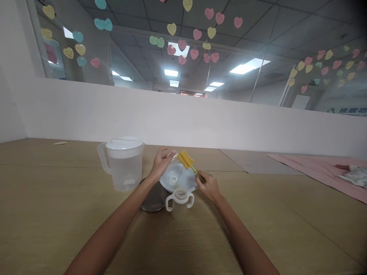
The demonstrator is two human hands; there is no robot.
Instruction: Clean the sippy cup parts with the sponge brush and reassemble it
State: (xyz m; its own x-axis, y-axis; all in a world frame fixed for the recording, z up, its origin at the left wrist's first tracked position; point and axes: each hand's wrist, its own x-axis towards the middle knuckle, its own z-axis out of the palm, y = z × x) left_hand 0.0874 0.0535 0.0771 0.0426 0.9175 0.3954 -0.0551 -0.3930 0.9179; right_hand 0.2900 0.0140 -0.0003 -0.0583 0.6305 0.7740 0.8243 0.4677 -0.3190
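My left hand (161,163) is closed on a clear plastic cap (173,155), held above a white bowl (190,185). In my right hand (210,186) is the thin green handle of a sponge bottle brush (185,159). Its yellow sponge head is beside the clear cap; whether they touch I cannot tell. Inside the bowl lies a small white ring-shaped part (172,179). In front of the bowl a baby bottle (180,208) with two white handles stands upright with its top uncovered. A dark grey round object (154,198) sits left of the bottle, partly hidden by my left forearm.
A lidded translucent jug (126,170) holding water stands left of the bowl on the wooden table (71,214). At the far right lies a pink cloth (318,170) with a patterned white item (355,176) on it. A white wall (183,122) borders the table's back.
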